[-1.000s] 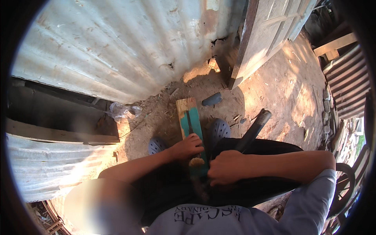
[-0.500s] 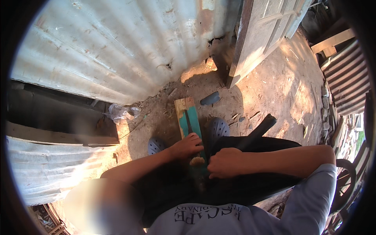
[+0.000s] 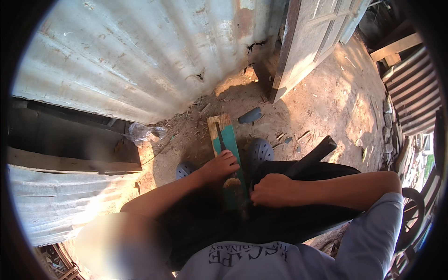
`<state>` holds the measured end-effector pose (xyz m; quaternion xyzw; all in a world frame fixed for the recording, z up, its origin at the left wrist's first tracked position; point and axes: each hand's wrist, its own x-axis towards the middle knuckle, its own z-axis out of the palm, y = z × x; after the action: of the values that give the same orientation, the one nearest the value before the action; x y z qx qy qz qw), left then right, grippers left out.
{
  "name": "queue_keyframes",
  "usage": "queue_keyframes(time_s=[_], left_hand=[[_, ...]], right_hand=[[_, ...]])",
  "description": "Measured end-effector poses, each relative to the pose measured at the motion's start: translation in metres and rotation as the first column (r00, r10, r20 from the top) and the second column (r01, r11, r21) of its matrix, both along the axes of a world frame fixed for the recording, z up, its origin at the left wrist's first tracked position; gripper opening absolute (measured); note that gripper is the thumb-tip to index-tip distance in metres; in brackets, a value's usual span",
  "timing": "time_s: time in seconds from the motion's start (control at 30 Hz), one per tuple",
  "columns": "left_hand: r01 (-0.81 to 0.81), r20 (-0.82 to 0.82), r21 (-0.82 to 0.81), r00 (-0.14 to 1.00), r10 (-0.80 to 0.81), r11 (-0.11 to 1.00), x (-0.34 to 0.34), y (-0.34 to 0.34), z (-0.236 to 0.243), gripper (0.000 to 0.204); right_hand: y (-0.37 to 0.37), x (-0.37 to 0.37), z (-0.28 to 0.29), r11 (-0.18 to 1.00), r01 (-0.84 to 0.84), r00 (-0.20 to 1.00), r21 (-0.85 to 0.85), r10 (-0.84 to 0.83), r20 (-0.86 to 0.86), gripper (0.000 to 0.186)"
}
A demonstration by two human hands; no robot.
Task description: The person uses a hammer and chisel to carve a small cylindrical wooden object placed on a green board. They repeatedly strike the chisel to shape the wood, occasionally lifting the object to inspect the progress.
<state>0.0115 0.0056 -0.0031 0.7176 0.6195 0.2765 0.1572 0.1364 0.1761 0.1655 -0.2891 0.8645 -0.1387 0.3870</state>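
Observation:
A narrow wooden board [image 3: 231,140], painted green with bare wood at its far end and left edge, lies lengthwise between my feet. Above it, my left hand [image 3: 220,165] is closed around a chisel. Its dark, slim blade [image 3: 219,135] points away from me along the board, and its round, frayed, tan butt [image 3: 232,182] shows on my side of the hand. To the right, my right hand [image 3: 271,189] is a fist around a thick dark bar [image 3: 313,156], which slants up to the right over my right leg. The near end of the board is in deep shadow.
A grey-blue flat piece [image 3: 250,115] lies on the dirt floor past the board, among wood chips. A corrugated metal wall [image 3: 140,56] stands ahead, with a wooden door [image 3: 310,44] at right. Clear plastic [image 3: 142,134] lies left. My clogs [image 3: 260,151] flank the board.
My left hand has shifted slightly left and away from me, and the chisel's tip now reaches closer to the board's far end. My right hand and the dark bar have moved a little right.

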Motion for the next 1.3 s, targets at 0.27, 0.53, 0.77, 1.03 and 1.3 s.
queue_keyframes(time_s=[0.27,0.53,0.77,1.03,1.3], left_hand=[[0.02,0.073,0.065,0.997,-0.024,0.998,0.005,0.003,0.008,0.02],[0.048,0.084,0.015,0.995,-0.049,0.999,0.014,0.008,0.018,0.019],[0.045,0.087,0.02,0.995,-0.047,0.999,0.015,0.01,0.019,0.019],[0.05,0.116,0.052,0.992,-0.056,0.997,0.017,0.013,0.021,0.023],[0.053,0.134,0.05,0.989,-0.059,0.997,0.019,0.013,0.02,0.022]], right_hand=[[0.002,-0.005,0.01,0.997,-0.08,0.99,0.019,0.077,0.122,0.031],[0.008,-0.005,0.013,0.995,-0.101,0.995,0.014,0.1,0.021,0.029],[0.009,-0.004,0.015,0.997,-0.067,0.997,-0.033,0.068,0.031,0.032],[0.009,-0.006,0.017,0.997,-0.074,0.997,-0.028,0.075,0.037,0.032],[0.01,-0.004,0.017,0.997,-0.075,0.997,-0.032,0.076,0.012,0.031]])
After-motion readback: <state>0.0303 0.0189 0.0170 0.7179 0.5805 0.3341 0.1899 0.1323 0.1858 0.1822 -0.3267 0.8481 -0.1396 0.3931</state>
